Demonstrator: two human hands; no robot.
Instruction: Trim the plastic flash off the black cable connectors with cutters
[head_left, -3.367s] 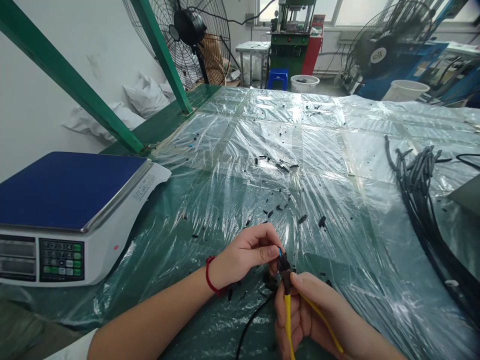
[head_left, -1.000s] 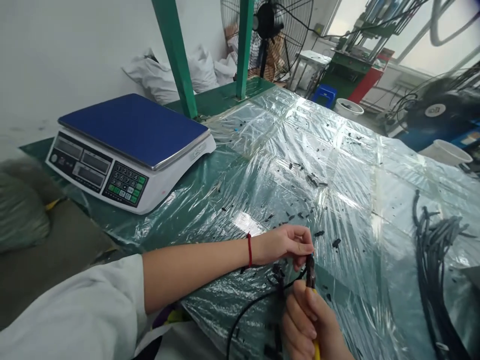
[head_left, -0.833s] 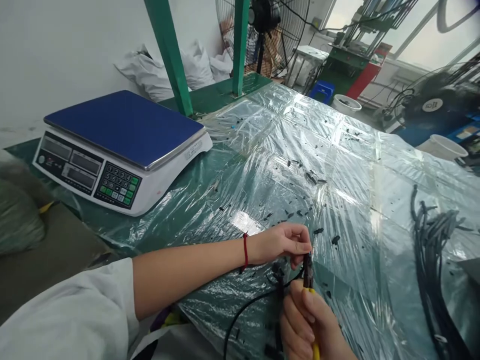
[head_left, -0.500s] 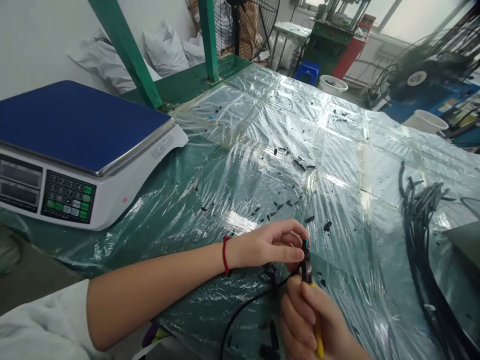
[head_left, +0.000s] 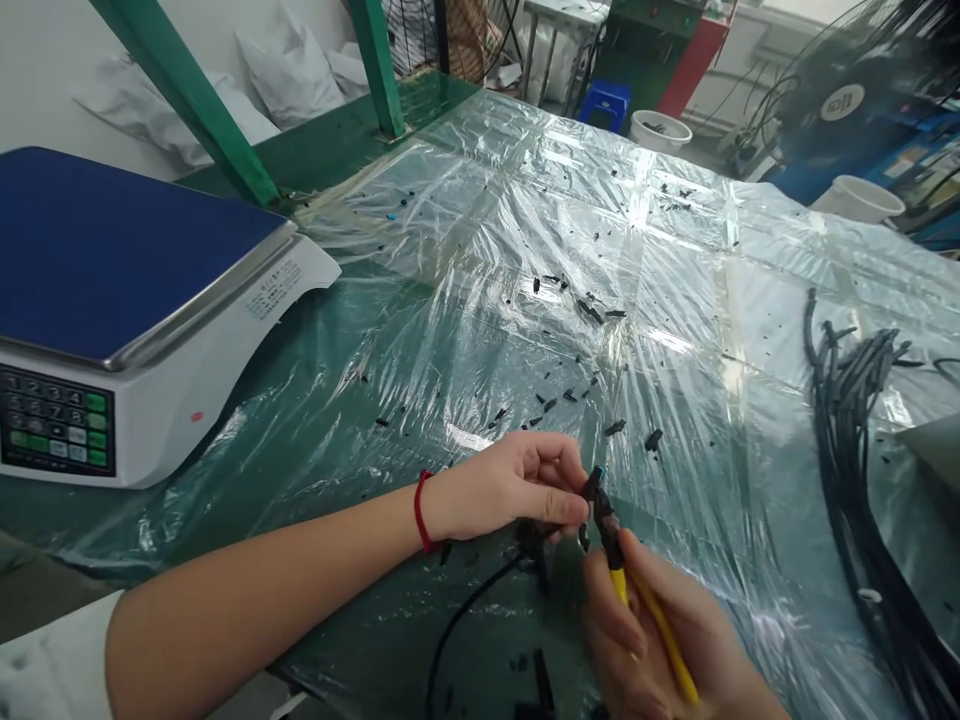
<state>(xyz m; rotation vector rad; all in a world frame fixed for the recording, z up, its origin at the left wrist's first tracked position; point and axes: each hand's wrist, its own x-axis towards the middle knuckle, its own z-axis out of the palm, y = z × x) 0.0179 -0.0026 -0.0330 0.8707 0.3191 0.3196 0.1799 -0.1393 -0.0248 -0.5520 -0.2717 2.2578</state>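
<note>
Black, blue-tipped cable end [head_left: 593, 484] pinched in left hand [head_left: 517, 490], beside yellow-handled pliers [head_left: 607, 530]

Cable end sits over the near part of the table, tilted up and slightly right, blue tip showing. Left thumb and bent forefinger close on it; the other fingers curl behind. Dark metal head of the pliers lies just right of it; contact between jaws and cable end: cannot tell. Right hand [head_left: 667, 620] is wrapped around the yellow grips, which stand spread apart.

Thin black cable [head_left: 465, 605] curves from the bottom edge up to a dark clump beneath the left hand; any join with the pinched end is hidden. Red cord bracelet [head_left: 421, 512] on the left wrist.

Work surface: green table under a clear, wrinkled plastic sheet [head_left: 450, 340]. Small black scraps [head_left: 590, 312] lie scattered beyond the hands. To the right, a loose bundle of black cables [head_left: 847, 470], small white ring around it lower down. To the left, a white weighing scale with flat blue platform [head_left: 135, 250], keypad facing the near side.

Far side: slanted green post [head_left: 187, 90], white sacks [head_left: 289, 75] along the wall, blue plastic stool [head_left: 604, 105], round white bucket [head_left: 660, 140] with dark bits inside.
</note>
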